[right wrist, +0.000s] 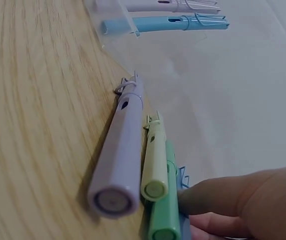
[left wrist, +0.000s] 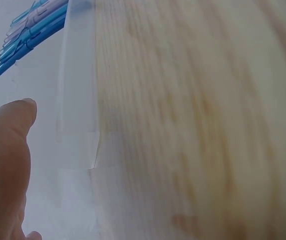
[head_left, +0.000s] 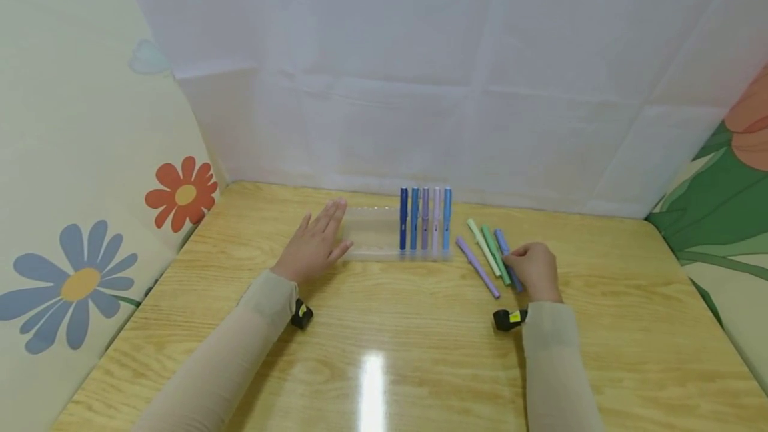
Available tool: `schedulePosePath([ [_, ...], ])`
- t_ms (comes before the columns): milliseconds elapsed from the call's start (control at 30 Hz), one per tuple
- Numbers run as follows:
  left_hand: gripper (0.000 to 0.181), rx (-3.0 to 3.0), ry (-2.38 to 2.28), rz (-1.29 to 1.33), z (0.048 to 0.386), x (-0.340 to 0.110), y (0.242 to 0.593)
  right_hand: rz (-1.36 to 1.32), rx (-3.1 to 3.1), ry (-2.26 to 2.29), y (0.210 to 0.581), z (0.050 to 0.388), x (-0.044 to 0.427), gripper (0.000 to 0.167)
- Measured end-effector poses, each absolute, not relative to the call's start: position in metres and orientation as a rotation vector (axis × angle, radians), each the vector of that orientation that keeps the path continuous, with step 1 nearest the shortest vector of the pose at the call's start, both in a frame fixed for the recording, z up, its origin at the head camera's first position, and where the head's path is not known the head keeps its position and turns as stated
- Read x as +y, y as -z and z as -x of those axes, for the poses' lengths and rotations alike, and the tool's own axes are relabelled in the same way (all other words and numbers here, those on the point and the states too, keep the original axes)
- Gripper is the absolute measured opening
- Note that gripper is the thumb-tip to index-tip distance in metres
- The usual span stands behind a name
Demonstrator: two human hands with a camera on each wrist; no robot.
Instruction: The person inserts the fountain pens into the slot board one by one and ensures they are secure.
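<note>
My left hand (head_left: 315, 242) has its fingers straight and touches the left end of a clear plastic pen stand (head_left: 372, 255). In the left wrist view its thumb (left wrist: 20, 112) points towards the stand. Several upright pens (head_left: 425, 219), dark blue, blue, purple, lilac and light blue, fill the stand's right part. To the right of the stand, my right hand (head_left: 534, 269) pinches a periwinkle blue pen (head_left: 501, 240) lying on the table. A green pen (right wrist: 165, 217) lies against it and partly hides it in the right wrist view.
Beside the green pen lie a pale green pen (head_left: 483, 247) and a purple pen (head_left: 478, 267), all slanting on the wooden table (head_left: 420, 352). A white cloth (head_left: 372, 119) hangs behind the table. Flower-patterned cloth (head_left: 60, 152) covers the sides.
</note>
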State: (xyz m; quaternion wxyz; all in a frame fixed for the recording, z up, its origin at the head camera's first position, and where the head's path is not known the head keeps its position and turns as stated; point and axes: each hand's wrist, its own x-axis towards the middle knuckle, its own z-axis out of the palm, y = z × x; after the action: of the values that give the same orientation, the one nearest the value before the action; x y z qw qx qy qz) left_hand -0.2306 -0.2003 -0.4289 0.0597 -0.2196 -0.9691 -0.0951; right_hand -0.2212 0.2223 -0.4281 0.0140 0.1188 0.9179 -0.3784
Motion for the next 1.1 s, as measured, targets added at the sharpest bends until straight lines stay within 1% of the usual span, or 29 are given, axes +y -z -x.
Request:
schedulePosePath([
  [233, 0.081, -2.934, 0.295, 0.666, 0.2316, -0.2, 0.4285, -0.356, 2.878, 1.212, 0.4273, 0.2203, 0.2217, 0.023],
  [500, 0.082, -2.941, 0.307, 0.67, 0.2324, -0.1992, 0.4281, -0.452, 2.863, 1.319, 0.4256, 0.2237, 0.2208, 0.025],
  [700, 0.082, -2.947, 0.31, 0.657, 0.2323, -0.1991, 0.4281, -0.466, 2.811, 1.503, 0.4235, 0.2273, 0.2229, 0.026],
  [933, 0.081, -2.936, 0.326, 0.66, 0.2316, -0.1989, 0.4278, -0.46, 2.574, 1.821, 0.422, 0.2271, 0.2265, 0.032],
  [1100, 0.081, -2.945, 0.303, 0.658, 0.2308, -0.1993, 0.4285, -0.482, 2.431, 1.955, 0.4195, 0.2252, 0.2256, 0.034],
])
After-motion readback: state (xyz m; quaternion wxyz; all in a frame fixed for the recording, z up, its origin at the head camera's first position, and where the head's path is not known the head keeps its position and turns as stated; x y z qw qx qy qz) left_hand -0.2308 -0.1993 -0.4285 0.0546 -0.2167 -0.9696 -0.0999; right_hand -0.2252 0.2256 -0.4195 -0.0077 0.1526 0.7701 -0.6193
